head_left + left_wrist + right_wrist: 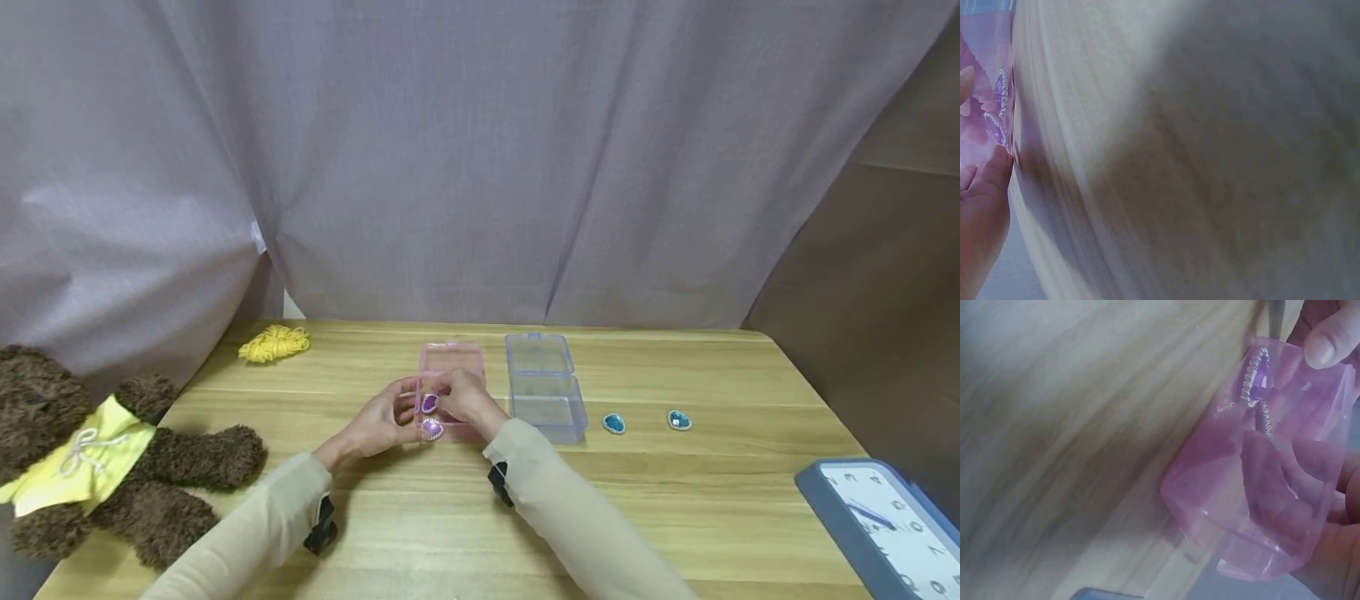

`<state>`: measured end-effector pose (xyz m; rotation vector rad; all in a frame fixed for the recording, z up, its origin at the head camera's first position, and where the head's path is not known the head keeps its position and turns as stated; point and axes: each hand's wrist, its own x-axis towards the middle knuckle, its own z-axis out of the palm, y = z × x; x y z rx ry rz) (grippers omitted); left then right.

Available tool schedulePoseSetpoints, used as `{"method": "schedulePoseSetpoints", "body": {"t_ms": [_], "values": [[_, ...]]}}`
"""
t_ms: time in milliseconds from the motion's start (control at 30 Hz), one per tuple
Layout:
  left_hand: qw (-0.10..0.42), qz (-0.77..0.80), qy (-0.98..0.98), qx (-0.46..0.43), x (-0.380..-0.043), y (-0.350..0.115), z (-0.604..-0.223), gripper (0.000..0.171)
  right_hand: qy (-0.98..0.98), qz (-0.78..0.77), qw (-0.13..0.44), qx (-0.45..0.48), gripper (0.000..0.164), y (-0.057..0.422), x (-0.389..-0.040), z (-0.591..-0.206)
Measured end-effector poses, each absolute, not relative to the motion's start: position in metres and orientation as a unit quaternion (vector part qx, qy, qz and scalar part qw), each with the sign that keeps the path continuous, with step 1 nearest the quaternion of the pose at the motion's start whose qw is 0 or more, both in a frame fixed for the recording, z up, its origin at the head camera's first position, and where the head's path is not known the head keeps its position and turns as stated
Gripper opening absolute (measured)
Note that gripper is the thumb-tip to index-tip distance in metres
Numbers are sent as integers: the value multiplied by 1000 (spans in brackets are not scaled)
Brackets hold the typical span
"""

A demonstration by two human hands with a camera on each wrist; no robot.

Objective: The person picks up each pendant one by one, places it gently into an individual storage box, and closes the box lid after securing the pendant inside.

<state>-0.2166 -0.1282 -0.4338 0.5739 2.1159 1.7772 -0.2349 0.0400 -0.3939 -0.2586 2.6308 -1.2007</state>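
Observation:
A pink see-through plastic box (452,357) stands on the table with its lid tipped back. My left hand (382,421) grips the box's left end, thumb (1320,351) at the near corner. Fingers of my right hand (467,398) reach down inside the box and pinch a purple gem with a beaded silver rim (430,403). Nearer the front wall, a second purple gem (432,429) leans in the box, seen through the pink plastic (1259,375). Parts of the right fingertips are hidden in the head view.
Right of the pink box stands an open blue-tinted box (546,408). Two blue gems lie beyond it, one nearer (614,423) and one farther (679,420). Yellow cord (274,343), a brown teddy bear (172,458) and a blue-framed clock (840,508) lie around the edges.

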Motion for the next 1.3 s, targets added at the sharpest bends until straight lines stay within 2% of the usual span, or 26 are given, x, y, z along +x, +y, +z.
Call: {"method": "schedulePoseSetpoints", "body": {"t_ms": [233, 333, 433, 567, 667, 800, 967, 1300], "values": [[155, 631, 733, 202, -218, -129, -437, 85, 897, -410, 118, -120, 23, 44, -227, -388], [154, 628, 737, 200, -217, -129, -438, 86, 891, -420, 126, -119, 20, 47, -226, -386], [153, 619, 744, 198, -216, -129, -439, 87, 896, -409, 107, -133, 22, 54, -224, -383], [153, 616, 746, 203, -215, -131, -438, 92, 903, -399, 52, -151, 25, 73, -222, -375], [140, 605, 757, 203, -214, -134, -435, 98, 886, -440, 27, -144, 25, 100, -222, -365], [79, 571, 793, 195, -210, -133, -425, 105, 852, -509, 10, -122, 26, 148, -221, -355], [17, 609, 770, 192, -195, -106, -404, 98, 830, -552, -7, -75, 30, 211, -215, -351], [62, 620, 752, 213, -171, -14, -394, 91, 859, -510, -48, -4, 32, 295, -195, -365]]}}
